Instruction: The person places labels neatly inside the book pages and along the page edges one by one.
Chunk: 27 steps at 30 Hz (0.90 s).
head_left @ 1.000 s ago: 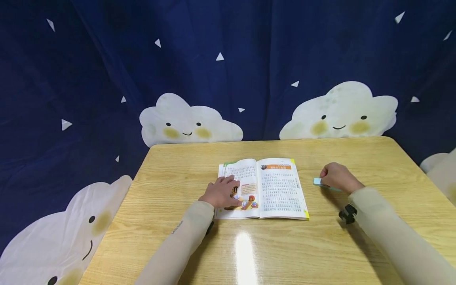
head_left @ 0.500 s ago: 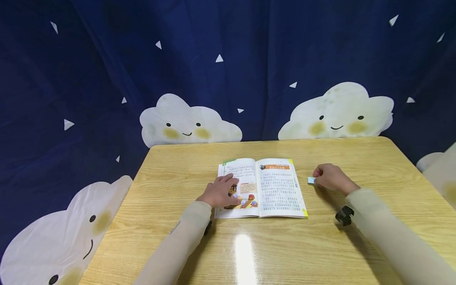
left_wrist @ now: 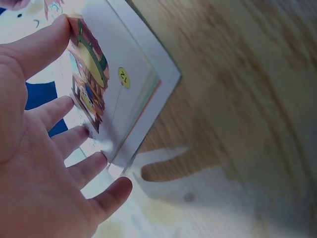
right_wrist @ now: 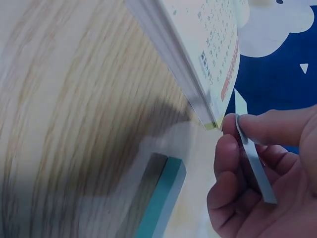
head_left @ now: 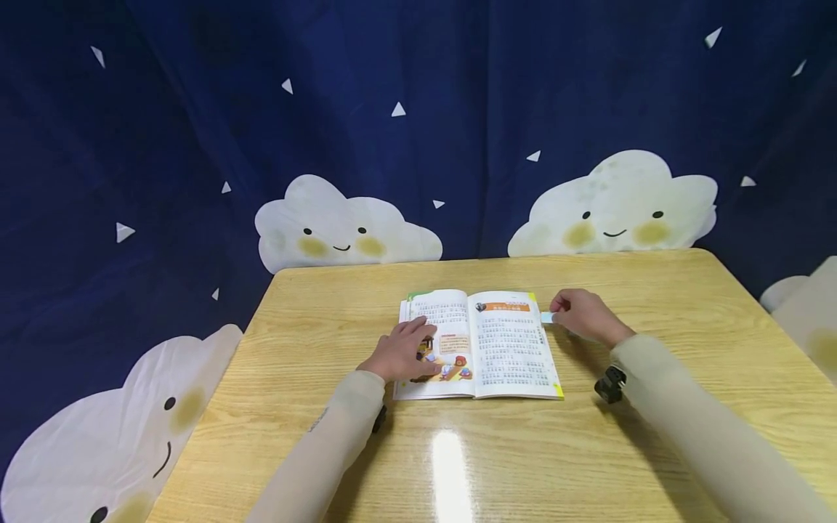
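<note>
An open book [head_left: 513, 356] with printed text and coloured pictures lies on the wooden table. My left hand [head_left: 400, 352] rests on its left page, fingers spread; in the left wrist view the thumb and fingertips lie along the page's picture [left_wrist: 91, 54]. Beside the upper right edge of the book, my right hand [head_left: 587, 317] pinches a narrow pale-blue card strip, like a bookmark [head_left: 547, 317], between thumb and fingers. The right wrist view shows this strip edge-on, close to the page corner; whether it touches the page I cannot tell.
A teal block-shaped object [right_wrist: 161, 198] lies on the table below my right hand in the right wrist view. The wooden table [head_left: 314, 312] extends around the book. Behind it hangs a dark blue curtain [head_left: 366, 58] with smiling clouds.
My right hand has moved left with the bookmark, from the table on the right to the book's right edge. My left hand stays on the left page.
</note>
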Each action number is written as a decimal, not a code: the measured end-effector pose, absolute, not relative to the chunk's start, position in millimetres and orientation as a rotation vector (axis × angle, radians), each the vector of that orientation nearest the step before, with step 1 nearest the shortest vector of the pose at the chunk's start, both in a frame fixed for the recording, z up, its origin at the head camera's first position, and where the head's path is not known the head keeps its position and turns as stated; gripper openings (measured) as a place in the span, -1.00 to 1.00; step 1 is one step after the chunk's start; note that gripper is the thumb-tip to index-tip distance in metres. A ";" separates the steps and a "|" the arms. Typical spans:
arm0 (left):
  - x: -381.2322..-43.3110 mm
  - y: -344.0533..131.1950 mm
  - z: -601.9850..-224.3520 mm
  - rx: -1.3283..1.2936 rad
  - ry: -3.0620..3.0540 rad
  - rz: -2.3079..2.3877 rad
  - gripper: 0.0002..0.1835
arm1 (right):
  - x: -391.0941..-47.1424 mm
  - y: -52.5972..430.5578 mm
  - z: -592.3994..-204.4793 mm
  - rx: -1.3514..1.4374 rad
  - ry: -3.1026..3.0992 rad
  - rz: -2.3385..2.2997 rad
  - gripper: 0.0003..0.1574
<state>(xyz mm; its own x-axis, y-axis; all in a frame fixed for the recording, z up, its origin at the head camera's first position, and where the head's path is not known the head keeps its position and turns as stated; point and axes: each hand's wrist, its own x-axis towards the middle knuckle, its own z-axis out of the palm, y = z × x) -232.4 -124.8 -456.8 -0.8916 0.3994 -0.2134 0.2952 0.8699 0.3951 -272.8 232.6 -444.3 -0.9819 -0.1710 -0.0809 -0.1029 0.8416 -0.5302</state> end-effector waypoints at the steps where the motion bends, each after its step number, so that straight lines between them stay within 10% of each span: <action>1: -232.6 -124.8 -457.3 0.525 2.752 0.520 -0.19 | -273.7 232.0 -444.0 -0.226 2.893 -0.824 -0.86; 27: -235.8 -123.7 -459.6 0.495 2.716 0.558 -0.16 | -296.1 222.8 -451.5 -0.195 2.781 -0.889 -0.79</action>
